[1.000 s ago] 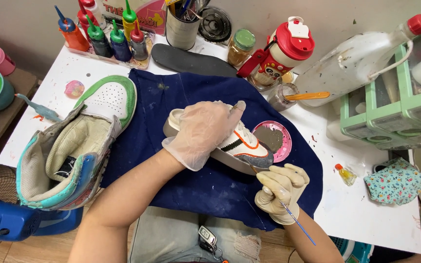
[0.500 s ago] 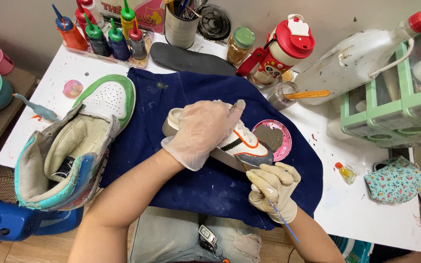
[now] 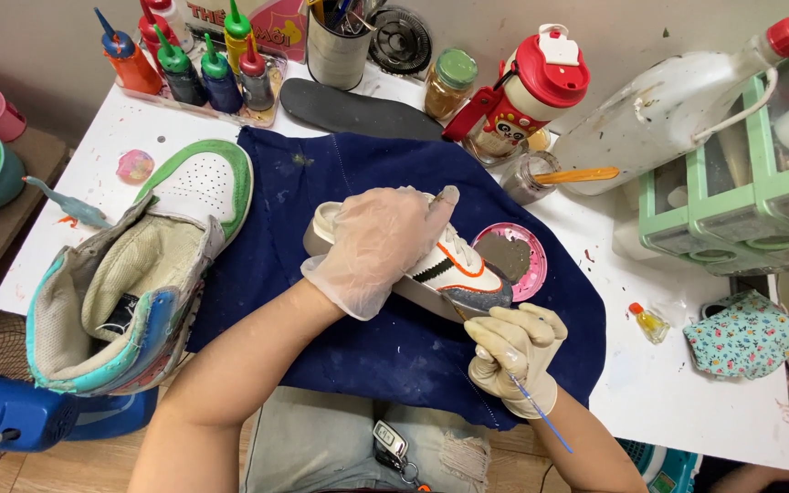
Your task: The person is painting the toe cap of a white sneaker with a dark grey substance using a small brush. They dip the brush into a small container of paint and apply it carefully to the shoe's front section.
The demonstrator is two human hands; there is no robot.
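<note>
Item one: my left hand [image 3: 378, 245], in a clear glove, lies closed over a small white sneaker [image 3: 454, 270] with black and orange stripes, on its side on the navy cloth [image 3: 367, 356] mid-table. Item two: my right hand [image 3: 513, 351], in a cream glove, pinches a thin blue-handled brush [image 3: 527, 402], tip at the sneaker's grey toe. Item three: pink paint lid [image 3: 515, 258] just behind the toe. Item four: large high-top sneaker [image 3: 134, 274], left.
</note>
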